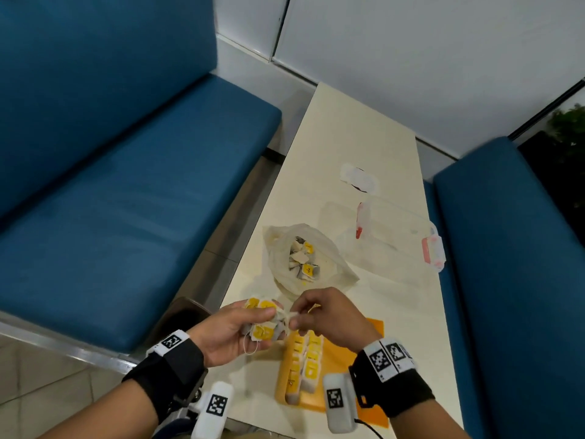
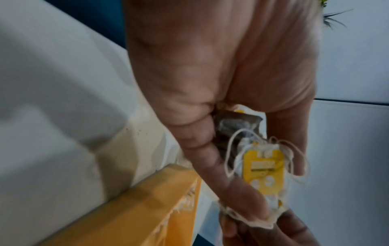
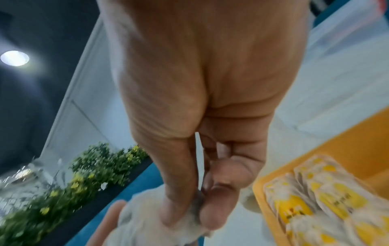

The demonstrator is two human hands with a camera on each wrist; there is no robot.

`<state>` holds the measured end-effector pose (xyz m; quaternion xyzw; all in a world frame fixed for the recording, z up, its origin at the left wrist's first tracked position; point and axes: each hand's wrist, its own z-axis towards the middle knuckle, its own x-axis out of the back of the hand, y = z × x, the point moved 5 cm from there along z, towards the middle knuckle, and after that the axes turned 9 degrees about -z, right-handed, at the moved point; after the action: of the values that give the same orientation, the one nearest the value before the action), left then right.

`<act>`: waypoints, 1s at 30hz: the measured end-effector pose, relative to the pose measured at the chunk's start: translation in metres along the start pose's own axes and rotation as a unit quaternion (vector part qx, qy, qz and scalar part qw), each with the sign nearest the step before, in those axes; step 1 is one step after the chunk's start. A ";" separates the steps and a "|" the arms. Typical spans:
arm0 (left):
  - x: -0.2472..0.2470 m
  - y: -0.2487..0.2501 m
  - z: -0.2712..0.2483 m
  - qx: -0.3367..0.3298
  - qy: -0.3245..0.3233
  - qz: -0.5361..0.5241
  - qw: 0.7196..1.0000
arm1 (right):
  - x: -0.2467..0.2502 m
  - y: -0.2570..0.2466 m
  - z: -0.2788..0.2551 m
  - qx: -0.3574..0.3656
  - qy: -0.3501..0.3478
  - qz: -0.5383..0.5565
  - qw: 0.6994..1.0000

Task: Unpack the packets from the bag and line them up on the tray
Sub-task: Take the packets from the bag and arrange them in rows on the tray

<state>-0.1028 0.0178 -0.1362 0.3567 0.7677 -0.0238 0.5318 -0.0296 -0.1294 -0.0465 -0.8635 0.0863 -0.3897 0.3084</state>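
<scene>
Left hand (image 1: 234, 324): grips one bunch of packets (image 1: 261, 321), lower centre.
Right hand (image 1: 319, 315): pinches that bunch.
Bag (image 1: 300, 258): one, centre, more packets inside.
Tray (image 1: 345, 353): one, two packet rows.

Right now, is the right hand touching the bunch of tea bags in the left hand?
Touching. In the right wrist view the right hand pinches a bag at the edge of the bunch of tea bags; the head view shows the left hand holding that bunch.
</scene>
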 end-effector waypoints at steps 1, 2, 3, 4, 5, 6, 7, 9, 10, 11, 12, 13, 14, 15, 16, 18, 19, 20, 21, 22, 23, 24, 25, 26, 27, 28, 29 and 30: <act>-0.005 -0.002 0.002 0.004 -0.012 -0.004 1.000 | -0.001 0.002 -0.003 -0.001 0.009 0.027 1.000; -0.009 -0.003 0.004 0.007 -0.020 -0.009 1.000 | -0.002 0.006 -0.005 -0.005 0.024 0.057 0.998; -0.012 -0.005 0.006 0.007 -0.024 -0.013 1.000 | -0.003 0.010 -0.008 -0.011 0.046 0.092 0.995; -0.015 -0.006 0.008 0.006 -0.026 -0.013 1.000 | -0.003 0.015 -0.011 -0.020 0.072 0.127 0.989; -0.018 -0.007 0.009 0.003 -0.027 -0.010 1.000 | -0.003 0.020 -0.014 -0.028 0.098 0.155 0.983; -0.021 -0.008 0.010 0.001 -0.029 -0.005 1.000 | -0.002 0.023 -0.017 -0.031 0.123 0.171 0.977; -0.023 -0.010 0.011 -0.001 -0.030 -0.002 1.000 | -0.003 0.026 -0.021 -0.031 0.141 0.177 0.974; -0.024 -0.013 0.016 -0.001 -0.028 0.002 1.000 | -0.004 0.030 -0.027 -0.027 0.157 0.180 0.971; -0.025 -0.015 0.018 0.001 -0.025 0.007 1.000 | -0.006 0.033 -0.029 -0.026 0.159 0.181 0.970; -0.025 -0.017 0.020 0.002 -0.022 0.012 1.000 | -0.007 0.034 -0.032 -0.023 0.157 0.181 0.971; -0.025 -0.019 0.022 0.002 -0.018 0.016 1.000 | -0.007 0.036 -0.034 -0.017 0.155 0.178 0.972; -0.025 -0.020 0.023 0.001 -0.013 0.019 1.000 | -0.008 0.039 -0.036 -0.012 0.154 0.173 0.973; -0.024 -0.021 0.024 0.000 -0.006 0.022 1.000 | -0.007 0.040 -0.037 -0.008 0.153 0.167 0.974; -0.024 -0.022 0.025 0.000 -0.001 0.024 1.000 | -0.006 0.041 -0.039 -0.005 0.152 0.163 0.975; -0.024 -0.023 0.026 -0.001 0.000 0.026 1.000 | -0.006 0.041 -0.041 0.004 0.151 0.157 0.976; -0.026 -0.023 0.026 0.004 -0.003 0.041 0.999 | -0.005 0.041 -0.042 0.030 0.165 0.119 0.979; -0.027 -0.024 0.026 0.007 -0.004 0.051 0.999 | -0.005 0.042 -0.043 0.040 0.178 0.096 0.978; -0.028 -0.024 0.025 0.010 -0.004 0.060 0.998 | -0.004 0.044 -0.042 0.044 0.191 0.083 0.977; -0.028 -0.024 0.025 0.013 -0.003 0.065 0.998 | -0.005 0.047 -0.042 0.044 0.203 0.083 0.975; -0.028 -0.024 0.024 0.015 -0.001 0.070 0.997 | -0.004 0.050 -0.043 0.039 0.215 0.086 0.972; -0.028 -0.024 0.022 0.018 -0.001 0.073 0.997 | -0.004 0.054 -0.043 0.030 0.225 0.090 0.970; -0.027 -0.023 0.021 0.019 0.000 0.074 0.997 | -0.004 0.058 -0.044 0.020 0.232 0.095 0.968; -0.027 -0.022 0.019 0.020 0.002 0.070 0.997 | -0.003 0.062 -0.045 0.004 0.237 0.104 0.966; -0.025 -0.020 0.018 0.020 0.008 0.065 0.998 | -0.001 0.068 -0.046 -0.014 0.239 0.114 0.964; -0.024 -0.019 0.017 0.019 0.016 0.059 0.998 | -0.001 0.074 -0.048 -0.033 0.234 0.118 0.964; -0.023 -0.017 0.015 0.017 0.025 0.056 0.998 | -0.001 0.081 -0.049 -0.051 0.219 0.114 0.968; -0.022 -0.016 0.014 0.015 0.032 0.057 0.998 | -0.004 0.087 -0.051 -0.067 0.193 0.105 0.973; -0.022 -0.015 0.012 0.016 0.036 0.062 0.997 | -0.008 0.092 -0.053 -0.080 0.164 0.095 0.979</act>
<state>-0.0974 -0.0097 -0.1283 0.4123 0.7623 0.0100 0.4988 -0.0653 -0.2240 -0.0794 -0.7979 0.2476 -0.4865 0.2557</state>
